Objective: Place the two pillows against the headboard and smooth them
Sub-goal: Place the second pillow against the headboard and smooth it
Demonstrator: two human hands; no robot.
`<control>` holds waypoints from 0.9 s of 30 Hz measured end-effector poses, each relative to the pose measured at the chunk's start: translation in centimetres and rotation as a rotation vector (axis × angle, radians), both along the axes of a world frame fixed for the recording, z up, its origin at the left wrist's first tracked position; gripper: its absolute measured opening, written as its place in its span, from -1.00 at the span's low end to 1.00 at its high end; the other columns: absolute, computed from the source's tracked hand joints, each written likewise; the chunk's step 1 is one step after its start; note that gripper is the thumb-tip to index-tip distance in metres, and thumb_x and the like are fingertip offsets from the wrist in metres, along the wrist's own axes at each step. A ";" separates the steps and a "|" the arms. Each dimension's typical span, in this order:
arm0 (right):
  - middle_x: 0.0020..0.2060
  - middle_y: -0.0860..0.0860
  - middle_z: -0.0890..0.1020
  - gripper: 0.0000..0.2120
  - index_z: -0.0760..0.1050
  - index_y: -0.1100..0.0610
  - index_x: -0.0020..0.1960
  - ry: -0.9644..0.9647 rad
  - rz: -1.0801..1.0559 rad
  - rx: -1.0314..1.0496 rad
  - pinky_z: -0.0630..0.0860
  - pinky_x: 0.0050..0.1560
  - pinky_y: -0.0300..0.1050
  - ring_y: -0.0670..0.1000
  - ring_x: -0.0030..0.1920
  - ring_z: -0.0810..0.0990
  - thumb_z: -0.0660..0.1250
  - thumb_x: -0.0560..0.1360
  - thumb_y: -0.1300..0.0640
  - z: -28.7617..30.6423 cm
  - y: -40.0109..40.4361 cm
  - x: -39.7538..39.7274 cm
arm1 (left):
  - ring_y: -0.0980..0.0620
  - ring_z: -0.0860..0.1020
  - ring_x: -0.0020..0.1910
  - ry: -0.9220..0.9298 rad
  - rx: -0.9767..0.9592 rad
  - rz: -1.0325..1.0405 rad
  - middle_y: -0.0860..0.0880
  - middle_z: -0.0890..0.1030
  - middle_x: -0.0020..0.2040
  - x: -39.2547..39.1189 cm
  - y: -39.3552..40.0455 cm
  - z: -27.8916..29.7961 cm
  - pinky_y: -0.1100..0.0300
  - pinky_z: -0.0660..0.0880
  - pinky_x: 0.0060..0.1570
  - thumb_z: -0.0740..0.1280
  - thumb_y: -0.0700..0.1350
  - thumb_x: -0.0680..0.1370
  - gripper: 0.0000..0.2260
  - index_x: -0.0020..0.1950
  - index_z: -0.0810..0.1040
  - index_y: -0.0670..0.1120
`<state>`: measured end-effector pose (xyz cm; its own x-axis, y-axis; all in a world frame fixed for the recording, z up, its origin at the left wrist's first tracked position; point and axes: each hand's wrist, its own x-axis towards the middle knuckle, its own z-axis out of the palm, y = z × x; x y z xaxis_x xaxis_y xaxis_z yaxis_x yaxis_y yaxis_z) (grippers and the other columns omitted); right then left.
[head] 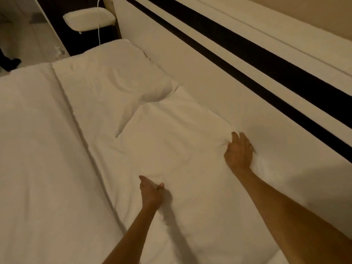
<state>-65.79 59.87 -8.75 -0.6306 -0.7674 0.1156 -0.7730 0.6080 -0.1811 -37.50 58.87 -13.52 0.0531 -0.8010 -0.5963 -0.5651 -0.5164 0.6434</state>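
Left hand: the left hand [151,193] lies on the near pillow [181,141] at its side away from the headboard, arm stretched forward from the lower edge of the view, wrist straight. The thumb and fingers are pinched together with a small fold of the white cover between them — a light grip on the fabric.

Right hand: the right hand [239,151] is pressed palm-down on the same pillow at the edge next to the headboard [209,60], fingers spread and pointing away from the person. The fingertips sink into the cover, which puckers around them; whether they clamp any cloth or only press, I cannot tell.

Hands together: well apart, one on each long side of the near pillow.

Near pillow: white, lying flat along the foot of the headboard, touching it, with soft creases across the middle.

Far pillow: the far pillow [118,77] lies further up the bed, also against the headboard, its near corner meeting the first pillow's far end.

Duvet: a white duvet [38,149] covers the bed on the left, its folded edge running just beside both pillows.

Headboard: pale, with a dark band along it.

Background: a padded stool [89,20] and a white cable [99,25] stand past the bed's far corner.

Writing: no lettering can be read — the picture is dim and soft.
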 end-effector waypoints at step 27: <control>0.59 0.03 -0.05 -0.39 -0.08 0.11 0.59 -0.171 -0.173 -0.008 -0.29 0.53 0.03 0.01 0.58 -0.12 -0.30 0.58 -0.08 -10.0 -0.7 3.5 | 0.07 -0.11 0.60 -0.402 -0.859 -1.216 0.07 -0.08 0.62 -19.7 -16.0 -4.0 0.05 -0.19 0.54 -0.08 0.16 0.66 -0.50 0.60 -0.05 0.14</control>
